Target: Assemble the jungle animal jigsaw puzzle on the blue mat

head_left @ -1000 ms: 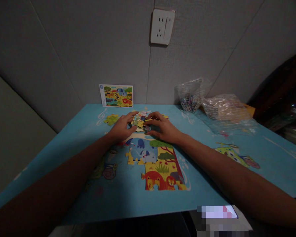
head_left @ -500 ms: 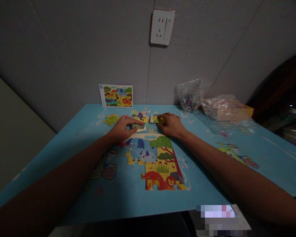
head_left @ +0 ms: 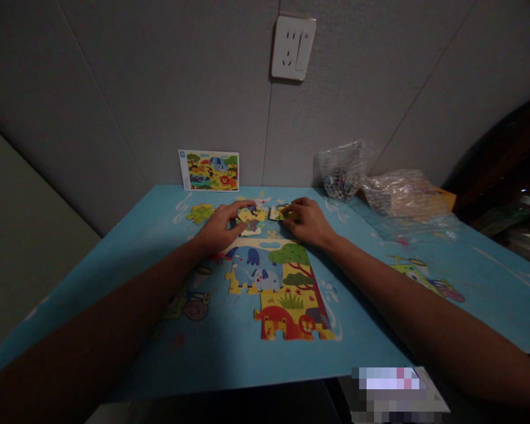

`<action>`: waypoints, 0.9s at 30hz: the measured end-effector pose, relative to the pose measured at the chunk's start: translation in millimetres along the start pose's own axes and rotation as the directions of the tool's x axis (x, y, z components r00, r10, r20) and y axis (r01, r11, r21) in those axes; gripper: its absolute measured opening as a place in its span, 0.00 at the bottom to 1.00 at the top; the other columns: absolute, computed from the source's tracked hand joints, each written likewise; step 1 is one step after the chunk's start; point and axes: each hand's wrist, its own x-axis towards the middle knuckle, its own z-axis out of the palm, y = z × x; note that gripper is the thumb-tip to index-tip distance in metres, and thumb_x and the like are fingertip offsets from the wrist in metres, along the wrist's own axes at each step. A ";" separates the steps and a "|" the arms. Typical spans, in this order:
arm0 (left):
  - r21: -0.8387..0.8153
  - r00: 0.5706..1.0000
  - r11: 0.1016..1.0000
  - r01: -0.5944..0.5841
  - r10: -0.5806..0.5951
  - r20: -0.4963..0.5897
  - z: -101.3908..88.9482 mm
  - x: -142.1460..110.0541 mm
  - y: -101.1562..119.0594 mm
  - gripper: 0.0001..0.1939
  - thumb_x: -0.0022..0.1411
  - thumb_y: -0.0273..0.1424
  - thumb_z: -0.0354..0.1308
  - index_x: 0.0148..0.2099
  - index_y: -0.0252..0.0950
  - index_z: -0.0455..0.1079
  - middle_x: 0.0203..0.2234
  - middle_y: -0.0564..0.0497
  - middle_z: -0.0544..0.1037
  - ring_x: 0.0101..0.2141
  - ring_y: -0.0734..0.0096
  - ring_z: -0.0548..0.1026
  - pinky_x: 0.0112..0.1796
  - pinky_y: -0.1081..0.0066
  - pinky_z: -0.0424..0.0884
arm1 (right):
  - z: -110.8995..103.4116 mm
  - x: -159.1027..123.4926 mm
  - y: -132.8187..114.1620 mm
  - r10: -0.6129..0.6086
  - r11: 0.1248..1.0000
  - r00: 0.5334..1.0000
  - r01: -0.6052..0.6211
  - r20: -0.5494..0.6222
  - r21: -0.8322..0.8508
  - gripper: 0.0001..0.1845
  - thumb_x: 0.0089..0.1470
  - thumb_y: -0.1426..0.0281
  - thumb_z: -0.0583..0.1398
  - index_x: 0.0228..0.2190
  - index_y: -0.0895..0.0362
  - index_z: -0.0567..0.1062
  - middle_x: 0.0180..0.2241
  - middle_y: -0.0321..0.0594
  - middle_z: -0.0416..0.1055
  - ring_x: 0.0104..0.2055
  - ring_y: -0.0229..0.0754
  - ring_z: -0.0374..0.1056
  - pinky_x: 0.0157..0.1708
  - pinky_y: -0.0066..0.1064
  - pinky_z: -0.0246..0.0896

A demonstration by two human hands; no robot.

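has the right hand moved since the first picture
Yes, to the right: judged against the wall socket, the right hand has shifted rightward, away from the left hand.

White socket (head_left: 294, 48), grey wall (head_left: 168, 76), crumpled clear plastic (head_left: 401, 194)

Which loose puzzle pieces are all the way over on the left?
The yellow-green pieces, outside the left hand; the other loose pieces lie between it and the right hand, some partly under fingers.

Puzzle (head_left: 295, 287): yellow, red, green, blue-elephant print. Tabletop (head_left: 229, 365): light blue, cartoon-patterned.
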 end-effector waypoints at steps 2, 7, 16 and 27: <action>0.014 1.000 1.000 0.024 -0.024 -0.008 -0.2 -0.5 1.1 0.32 0.62 0.28 0.56 0.68 0.39 0.62 0.38 0.48 0.76 0.36 0.64 0.68 0.42 0.64 0.68 | -0.2 -0.4 1.8 0.001 1.000 1.000 -0.001 0.014 0.003 0.20 0.56 0.67 0.62 0.50 0.55 0.80 0.53 0.52 0.72 0.54 0.54 0.67 0.56 0.45 0.61; 0.001 1.000 1.000 -0.007 0.007 0.008 -0.7 -0.4 1.1 0.29 0.62 0.28 0.55 0.65 0.40 0.66 0.45 0.47 0.76 0.39 0.64 0.69 0.46 0.62 0.68 | -0.4 -0.8 4.1 -0.036 0.999 0.999 0.036 0.017 -0.001 0.21 0.55 0.68 0.62 0.51 0.56 0.79 0.50 0.52 0.75 0.51 0.56 0.68 0.54 0.49 0.62; 0.000 0.999 1.000 0.019 -0.019 -0.036 -0.9 -0.7 3.1 0.28 0.61 0.30 0.55 0.63 0.38 0.67 0.46 0.46 0.77 0.43 0.62 0.72 0.49 0.60 0.69 | -0.9 -0.5 4.1 -0.051 0.993 0.983 0.069 -0.177 0.099 0.29 0.50 0.63 0.65 0.53 0.60 0.75 0.47 0.54 0.74 0.50 0.58 0.66 0.52 0.51 0.62; -0.281 0.998 0.959 -0.024 0.038 0.044 5.7 -0.2 1.3 0.28 0.58 0.31 0.58 0.61 0.33 0.66 0.51 0.40 0.78 0.53 0.55 0.76 0.55 0.57 0.72 | 13.3 -4.8 -26.4 -0.514 0.790 0.834 0.551 -0.200 0.269 0.35 0.54 0.47 0.65 0.57 0.54 0.73 0.49 0.49 0.64 0.51 0.52 0.62 0.53 0.47 0.64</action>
